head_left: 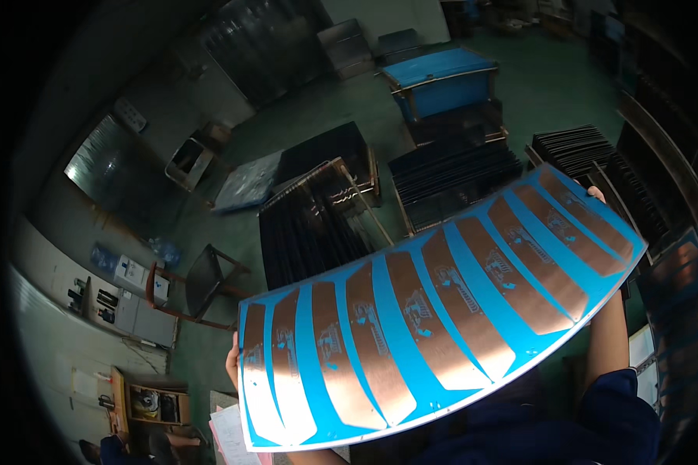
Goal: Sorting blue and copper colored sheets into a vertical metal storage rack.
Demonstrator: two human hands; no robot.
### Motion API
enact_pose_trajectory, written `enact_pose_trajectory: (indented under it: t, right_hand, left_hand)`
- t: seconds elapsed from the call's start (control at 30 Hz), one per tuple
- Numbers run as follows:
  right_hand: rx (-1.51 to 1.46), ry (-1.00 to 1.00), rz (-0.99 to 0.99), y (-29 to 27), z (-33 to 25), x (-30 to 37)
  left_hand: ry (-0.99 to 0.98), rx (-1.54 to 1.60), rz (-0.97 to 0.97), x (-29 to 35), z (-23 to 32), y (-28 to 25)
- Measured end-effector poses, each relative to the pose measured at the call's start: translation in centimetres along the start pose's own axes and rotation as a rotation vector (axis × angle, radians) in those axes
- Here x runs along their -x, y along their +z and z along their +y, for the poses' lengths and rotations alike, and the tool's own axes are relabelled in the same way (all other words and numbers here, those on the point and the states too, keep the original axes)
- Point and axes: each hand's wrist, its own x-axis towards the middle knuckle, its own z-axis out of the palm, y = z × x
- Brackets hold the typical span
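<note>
A large thin panel point(405, 328), blue with a row of copper-coloured blade-like shapes, stretches across the lower middle, its right end higher than its left. Small printed marks sit on each copper shape. At the panel's left edge my left hand point(233, 359) grips it, with only a few fingers showing. My right hand point(596, 194) is closed on the upper right edge, fingertips over the rim. The panel hides most of both hands. Just beyond it stand racks of dark upright sheets point(310, 225).
More slotted racks point(454, 174) stand ahead, with a blue covered bin point(444, 81) behind. A wooden chair point(205, 287) is at left, near white boxes point(143, 310). Papers point(231, 434) lie below the panel's left end. Copper-toned panels point(684, 310) lean at far right. Another person point(143, 448) shows at lower left.
</note>
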Motion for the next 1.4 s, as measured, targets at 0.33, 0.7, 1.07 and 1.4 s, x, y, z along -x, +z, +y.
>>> enact_pose_trajectory:
  t: [0.33,0.7,1.07,1.4]
  right_hand:
    - [-0.294,0.847,0.187,3.1,-2.7,1.4]
    - [-0.581,0.762,0.174,10.8,4.0,8.7]
    - [-0.568,0.801,-0.211,8.4,1.9,6.9]
    - [-0.228,0.666,-0.21,13.9,1.3,1.8]
  left_hand:
    - [-0.098,0.244,0.396,-0.4,-2.7,2.4]
    - [0.046,0.225,0.356,0.0,-11.7,14.2]
    - [-0.129,-0.176,0.397,-0.8,-10.5,12.8]
    - [-0.334,-0.196,0.221,-1.0,-13.0,12.4]
